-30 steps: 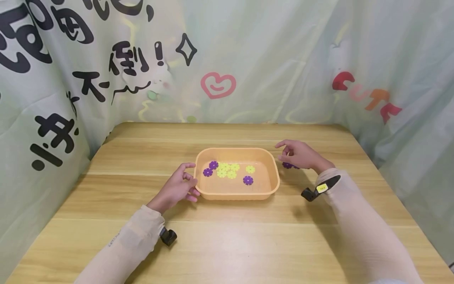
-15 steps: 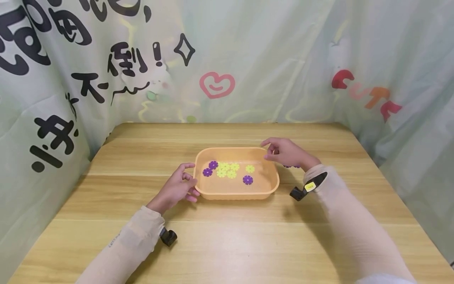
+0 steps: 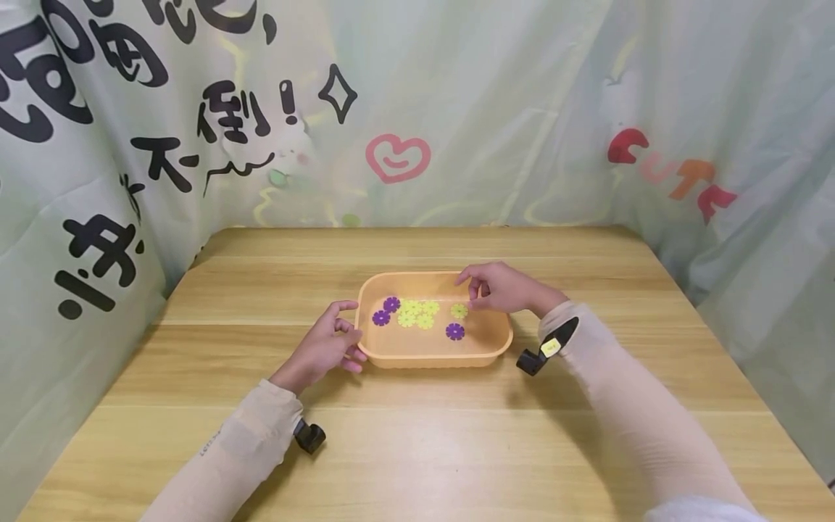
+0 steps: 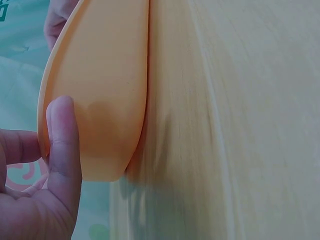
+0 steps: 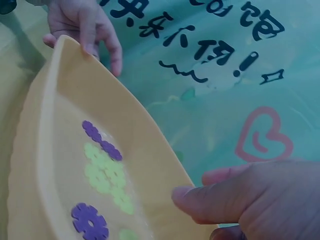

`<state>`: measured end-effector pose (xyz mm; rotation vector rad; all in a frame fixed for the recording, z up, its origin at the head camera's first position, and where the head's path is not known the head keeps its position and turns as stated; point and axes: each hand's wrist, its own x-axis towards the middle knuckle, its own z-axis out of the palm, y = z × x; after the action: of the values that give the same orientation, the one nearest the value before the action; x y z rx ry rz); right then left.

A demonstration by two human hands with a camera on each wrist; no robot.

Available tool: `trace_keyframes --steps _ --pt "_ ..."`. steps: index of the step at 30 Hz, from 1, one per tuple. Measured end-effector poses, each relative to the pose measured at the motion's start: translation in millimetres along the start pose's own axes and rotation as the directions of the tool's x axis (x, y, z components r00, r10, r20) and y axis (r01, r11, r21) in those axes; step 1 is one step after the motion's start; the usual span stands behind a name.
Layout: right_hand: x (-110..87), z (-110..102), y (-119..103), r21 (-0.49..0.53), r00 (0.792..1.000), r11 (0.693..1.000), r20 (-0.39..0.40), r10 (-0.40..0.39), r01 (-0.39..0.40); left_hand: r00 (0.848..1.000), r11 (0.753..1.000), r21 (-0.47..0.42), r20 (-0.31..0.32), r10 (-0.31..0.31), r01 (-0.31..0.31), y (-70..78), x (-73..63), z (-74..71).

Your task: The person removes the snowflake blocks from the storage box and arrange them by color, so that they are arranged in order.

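Note:
A shallow orange plastic tray [image 3: 433, 359] stands on the wooden table with flower-shaped slotted discs inside. Several yellow discs [image 3: 417, 313] lie clustered at its left, beside two purple discs [image 3: 381, 317]. Toward the tray's right lie one yellow disc [image 3: 459, 311] and a purple disc [image 5: 90, 221]. My left hand [image 3: 324, 339] grips the left end of the rim, thumb [image 4: 64, 135] against the outer wall. My right hand [image 3: 505, 287] hovers over the tray's right part, fingers bent and thumb close by the single yellow disc. Nothing shows held in it.
The wooden table [image 3: 417, 435] stretches around the tray on all sides. A pale green printed curtain [image 3: 496, 109] hangs behind it and along both sides. Each wrist carries a small black camera [image 3: 309, 436] on a strap.
My right hand has moved left from beside the tray to over its right part. The purple discs on the table at the right are now hidden behind that hand. My left hand stays put.

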<state>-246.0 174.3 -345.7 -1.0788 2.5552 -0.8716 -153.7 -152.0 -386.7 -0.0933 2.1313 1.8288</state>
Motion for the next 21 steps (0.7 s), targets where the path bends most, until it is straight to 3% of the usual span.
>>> trace_keyframes --steps 9,17,21 --pt "9.9 10 -8 0.008 0.989 1.000 0.148 -0.010 0.009 0.999 0.999 -0.037 0.027 0.019 -0.018 -2.1 1.8 -2.9" --pt "21.2 15 -6 -0.026 0.945 0.996 0.320 -0.075 0.088 0.999 0.999 -0.042 0.034 0.029 -0.027 -2.2 1.4 -3.1" --pt "28.2 14 -4 -0.038 0.921 0.999 0.389 -0.012 0.029 0.999 0.999 -0.037 0.033 0.029 -0.028 -2.5 1.9 -2.7"
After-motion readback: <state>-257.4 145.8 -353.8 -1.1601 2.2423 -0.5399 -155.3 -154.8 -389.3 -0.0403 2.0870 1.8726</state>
